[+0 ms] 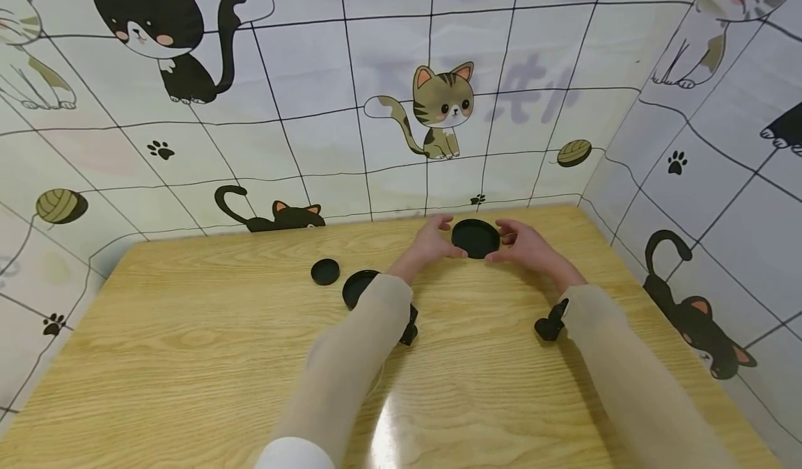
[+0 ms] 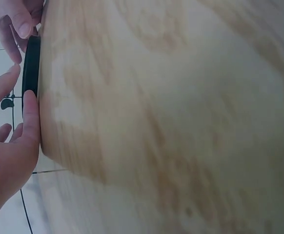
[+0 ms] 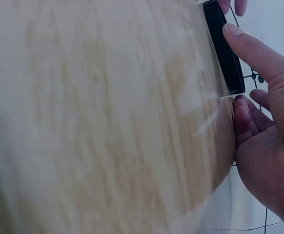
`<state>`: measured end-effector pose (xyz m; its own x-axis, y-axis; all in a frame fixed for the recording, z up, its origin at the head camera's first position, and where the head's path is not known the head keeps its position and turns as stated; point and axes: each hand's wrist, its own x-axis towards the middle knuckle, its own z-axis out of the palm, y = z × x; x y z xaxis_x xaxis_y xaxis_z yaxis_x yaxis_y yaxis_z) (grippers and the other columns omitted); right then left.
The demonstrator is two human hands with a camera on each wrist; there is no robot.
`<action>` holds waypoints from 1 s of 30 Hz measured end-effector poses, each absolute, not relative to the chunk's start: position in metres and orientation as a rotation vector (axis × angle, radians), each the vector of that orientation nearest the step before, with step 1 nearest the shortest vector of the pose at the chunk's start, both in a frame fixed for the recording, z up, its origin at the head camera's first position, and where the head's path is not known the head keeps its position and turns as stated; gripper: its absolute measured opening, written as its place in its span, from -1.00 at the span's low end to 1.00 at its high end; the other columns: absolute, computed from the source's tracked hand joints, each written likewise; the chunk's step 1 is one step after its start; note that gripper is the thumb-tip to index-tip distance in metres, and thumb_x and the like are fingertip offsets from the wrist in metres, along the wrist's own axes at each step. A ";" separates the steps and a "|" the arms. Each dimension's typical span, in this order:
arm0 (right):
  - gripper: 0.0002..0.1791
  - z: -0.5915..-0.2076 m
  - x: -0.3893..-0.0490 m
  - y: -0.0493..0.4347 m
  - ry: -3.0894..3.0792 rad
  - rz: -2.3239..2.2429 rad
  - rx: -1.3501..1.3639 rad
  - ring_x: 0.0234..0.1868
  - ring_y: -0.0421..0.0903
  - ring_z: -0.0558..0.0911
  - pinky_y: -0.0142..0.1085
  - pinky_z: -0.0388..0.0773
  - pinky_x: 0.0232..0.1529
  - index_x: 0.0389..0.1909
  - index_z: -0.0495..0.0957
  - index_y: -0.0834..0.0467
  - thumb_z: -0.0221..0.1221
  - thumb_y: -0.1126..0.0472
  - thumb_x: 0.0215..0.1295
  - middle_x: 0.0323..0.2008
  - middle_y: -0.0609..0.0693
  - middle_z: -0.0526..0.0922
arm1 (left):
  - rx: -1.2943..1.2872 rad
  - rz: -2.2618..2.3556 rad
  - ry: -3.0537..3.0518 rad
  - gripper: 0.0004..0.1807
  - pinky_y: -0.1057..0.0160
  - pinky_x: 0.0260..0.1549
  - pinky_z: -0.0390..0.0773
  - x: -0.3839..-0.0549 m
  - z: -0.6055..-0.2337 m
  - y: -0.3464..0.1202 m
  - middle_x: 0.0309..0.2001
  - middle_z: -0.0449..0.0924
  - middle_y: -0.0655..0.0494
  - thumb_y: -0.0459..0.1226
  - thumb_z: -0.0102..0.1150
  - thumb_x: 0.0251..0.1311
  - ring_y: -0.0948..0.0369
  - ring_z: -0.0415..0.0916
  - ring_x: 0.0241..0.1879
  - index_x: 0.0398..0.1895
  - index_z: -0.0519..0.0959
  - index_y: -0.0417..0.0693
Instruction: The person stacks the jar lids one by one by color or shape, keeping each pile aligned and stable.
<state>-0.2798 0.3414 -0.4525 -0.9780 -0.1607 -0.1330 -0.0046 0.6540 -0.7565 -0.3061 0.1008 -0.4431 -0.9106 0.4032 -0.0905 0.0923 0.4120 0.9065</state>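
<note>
A round, shallow black dish (image 1: 476, 239) lies near the back edge of the table, between my two hands. My left hand (image 1: 435, 241) is at its left side, fingers loosely bent and thumb at the near rim. On the other side my right hand (image 1: 528, 250) mirrors it, thumb by the rim and fingers spread around the edge. The dish shows edge-on as a dark band (image 2: 31, 68) in the left wrist view. In the right wrist view the right thumb (image 3: 252, 48) overlaps the dish's side (image 3: 224, 46). Neither hand visibly grips it.
A smaller black dish (image 1: 325, 271) sits to the left on the wooden table (image 1: 188, 358). Beside it another black dish (image 1: 358, 288) is partly covered by the left sleeve (image 1: 357, 351). Walls with cat drawings (image 1: 445, 107) rise behind and to the sides.
</note>
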 end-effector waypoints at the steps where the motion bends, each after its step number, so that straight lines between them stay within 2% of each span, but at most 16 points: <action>1: 0.06 -0.453 -0.280 0.341 2.687 -1.218 -0.139 0.31 0.26 0.36 0.14 0.29 0.36 0.55 0.12 0.32 0.50 0.08 0.19 0.35 0.33 0.34 | 0.429 1.499 2.372 -0.05 0.08 0.14 0.52 -0.306 -0.443 0.101 0.36 0.39 -0.12 -0.37 0.57 0.06 -0.04 0.43 0.23 0.53 0.28 -0.11; 8: -0.01 -0.454 -0.279 0.338 2.703 -1.194 -0.169 0.25 0.22 0.38 0.10 0.31 0.32 0.52 0.18 0.35 0.50 0.11 0.19 0.30 0.32 0.38 | 0.399 1.478 2.356 -0.10 0.14 0.11 0.52 -0.306 -0.446 0.100 0.28 0.45 -0.12 -0.41 0.55 0.06 0.05 0.52 0.04 0.50 0.31 -0.18; 20: -0.08 -0.452 -0.281 0.340 2.686 -1.189 -0.203 0.22 0.21 0.37 0.09 0.31 0.28 0.47 0.27 0.34 0.50 0.13 0.18 0.31 0.31 0.39 | 0.438 1.389 2.414 -0.22 0.18 0.18 0.47 -0.310 -0.445 0.102 0.20 0.52 -0.07 -0.35 0.56 0.06 0.03 0.47 0.15 0.39 0.45 -0.20; 30: -0.07 -0.426 -0.262 0.338 2.698 -1.216 -0.241 0.21 0.24 0.43 0.07 0.43 0.18 0.44 0.27 0.39 0.52 0.17 0.15 0.28 0.33 0.41 | 0.476 1.448 2.352 -0.19 0.21 0.02 0.56 -0.299 -0.424 0.095 0.21 0.50 -0.03 -0.36 0.60 0.00 0.06 0.48 0.12 0.38 0.46 -0.14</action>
<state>-0.2621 0.3381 -0.4262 -0.9721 -0.2167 -0.0899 -0.0761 0.6537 -0.7529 -0.2991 0.0945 -0.4236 -0.8871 0.4486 -0.1087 0.1050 0.4254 0.8989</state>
